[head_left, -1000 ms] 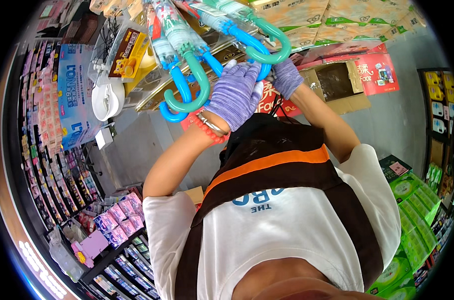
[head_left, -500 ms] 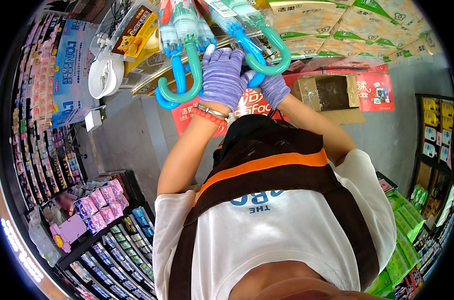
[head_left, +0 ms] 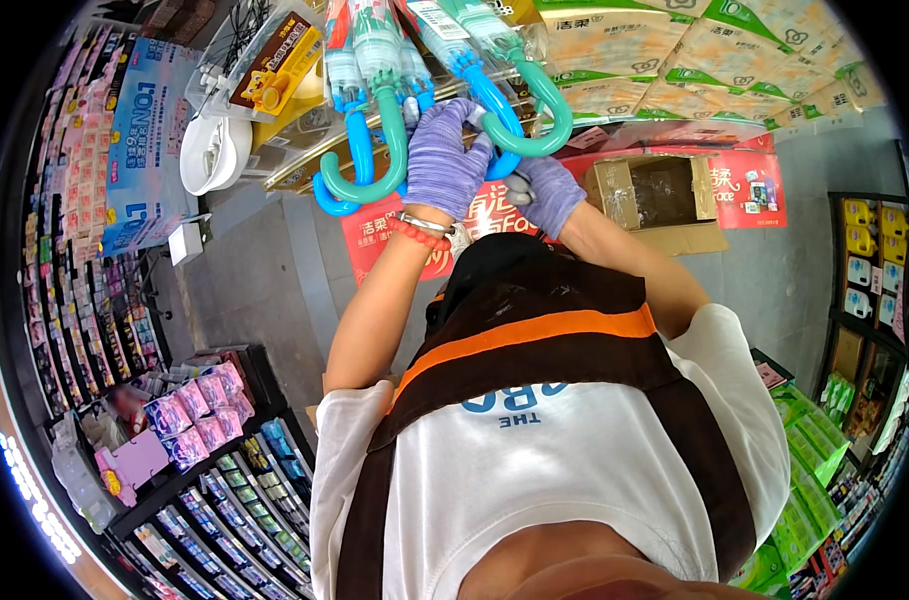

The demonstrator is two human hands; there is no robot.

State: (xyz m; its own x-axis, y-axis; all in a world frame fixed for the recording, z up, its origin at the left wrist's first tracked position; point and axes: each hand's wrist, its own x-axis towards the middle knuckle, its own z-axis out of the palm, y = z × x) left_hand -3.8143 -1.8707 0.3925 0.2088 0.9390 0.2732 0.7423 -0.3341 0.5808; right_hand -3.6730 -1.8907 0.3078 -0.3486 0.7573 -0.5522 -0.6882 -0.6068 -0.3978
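Observation:
Several clear-wrapped umbrellas lie side by side at the top, their hooked handles toward me. A green umbrella handle [head_left: 392,150] and a blue umbrella handle [head_left: 359,150] are left of my left hand [head_left: 446,165]. Another green handle [head_left: 552,105] and a blue handle [head_left: 494,100] curve to its right. My left hand, in a purple knit glove, is between these handles with its fingers bent; what they close on is hidden. Below the right-hand handles is my right hand [head_left: 549,197], gloved alike, fingers curled in. I cannot make out what it holds.
An opened cardboard box [head_left: 664,195] stands right of my right hand, over a red printed sheet [head_left: 749,190]. Tissue packs [head_left: 614,45] are stacked at the upper right. A white bowl-shaped container [head_left: 214,155] is left of the umbrellas. Stocked shelves [head_left: 224,520] line the left.
My left hand has gone from outstretched fingers to bent ones, its thumb now apart from the right hand. The right hand has drawn back slightly toward me, out from behind the blue handle.

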